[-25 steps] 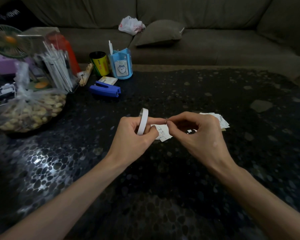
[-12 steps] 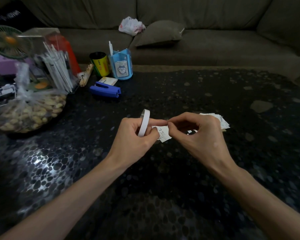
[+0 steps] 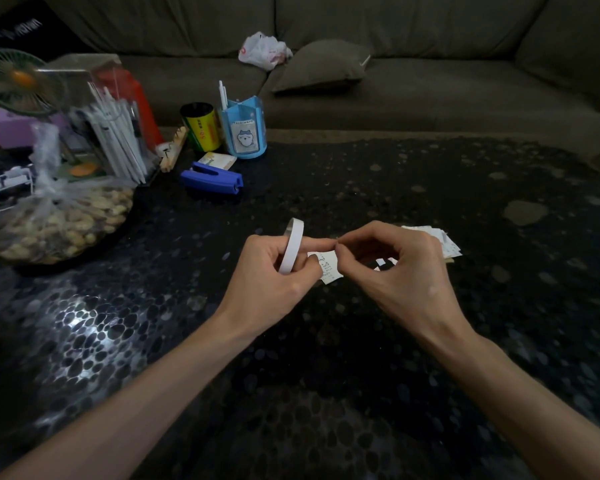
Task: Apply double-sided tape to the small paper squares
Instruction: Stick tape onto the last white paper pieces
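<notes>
My left hand (image 3: 274, 271) grips a white roll of double-sided tape (image 3: 291, 251), which stands on edge with my fingers through its ring. A small printed paper square (image 3: 328, 268) lies under my left thumb. My right hand (image 3: 395, 268) pinches something thin, seemingly the tape end, at the tip of my left index finger; the end itself is too small to make out. Behind my right hand, a stack of paper squares (image 3: 444, 240) lies on the dark pebble-patterned table (image 3: 326, 375). A few tiny white bits (image 3: 381, 263) show between my right fingers.
A blue stapler (image 3: 212, 176), a blue pen holder (image 3: 245, 131), a yellow can (image 3: 201, 126) and a clear box of white sticks (image 3: 118, 140) stand at the back left. A bag of nuts (image 3: 56, 220) sits far left. A sofa with a cushion (image 3: 323, 65) runs behind the table.
Both hands have stayed almost in place. The roll has tilted slightly and my right fingertips have closed tighter against my left index fingertip.
</notes>
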Demonstrator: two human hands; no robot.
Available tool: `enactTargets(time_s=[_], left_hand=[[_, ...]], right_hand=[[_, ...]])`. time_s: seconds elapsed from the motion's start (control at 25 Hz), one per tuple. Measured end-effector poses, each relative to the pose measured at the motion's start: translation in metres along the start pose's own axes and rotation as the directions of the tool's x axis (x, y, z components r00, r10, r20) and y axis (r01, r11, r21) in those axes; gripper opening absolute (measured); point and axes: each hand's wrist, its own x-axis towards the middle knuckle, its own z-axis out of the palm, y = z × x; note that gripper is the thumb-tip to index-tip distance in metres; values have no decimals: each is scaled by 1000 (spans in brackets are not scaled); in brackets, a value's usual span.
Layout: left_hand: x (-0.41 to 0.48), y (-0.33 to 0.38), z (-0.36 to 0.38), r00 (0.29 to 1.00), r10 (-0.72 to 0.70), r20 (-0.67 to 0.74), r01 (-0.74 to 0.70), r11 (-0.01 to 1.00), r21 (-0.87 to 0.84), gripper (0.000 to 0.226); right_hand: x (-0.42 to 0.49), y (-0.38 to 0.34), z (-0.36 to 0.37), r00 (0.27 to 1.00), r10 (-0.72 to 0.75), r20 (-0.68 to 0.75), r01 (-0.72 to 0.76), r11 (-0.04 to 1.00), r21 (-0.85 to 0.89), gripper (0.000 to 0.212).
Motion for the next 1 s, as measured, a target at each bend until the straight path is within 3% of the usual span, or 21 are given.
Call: enactTargets(time_s=[1.0], left_hand=[[2, 12, -4, 999, 46, 2, -47, 998, 35, 31]], right_hand=[[5, 1, -6, 1000, 8, 10, -9, 995, 104, 6]])
